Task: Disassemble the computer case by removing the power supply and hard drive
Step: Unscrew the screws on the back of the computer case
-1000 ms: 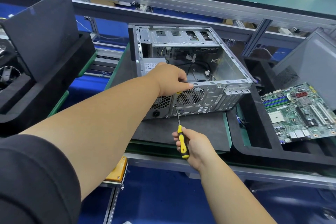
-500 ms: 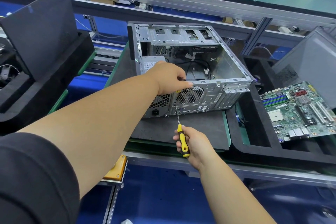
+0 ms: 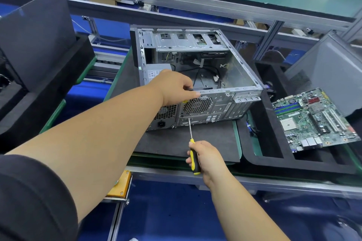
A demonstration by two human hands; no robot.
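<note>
We see two bare forearms reaching out from below. The left arm (image 3: 94, 143) carries a dark, near-black sleeve (image 3: 33, 197) at its upper end, plain and unmarked. The right arm (image 3: 241, 207) shows no sleeve. Both hands, left (image 3: 174, 86) and right (image 3: 207, 156), wear no gloves, rings or watch.

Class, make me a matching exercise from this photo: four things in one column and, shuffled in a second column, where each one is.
Things
1. screwdriver
2. motherboard
3. power supply
4. left hand

Places
A. inside the case's left side
B. in the right hand
C. on the case's rear top edge
D. on the black foam tray, right of the computer case

Pairs: 1-B, 2-D, 3-A, 4-C
</note>
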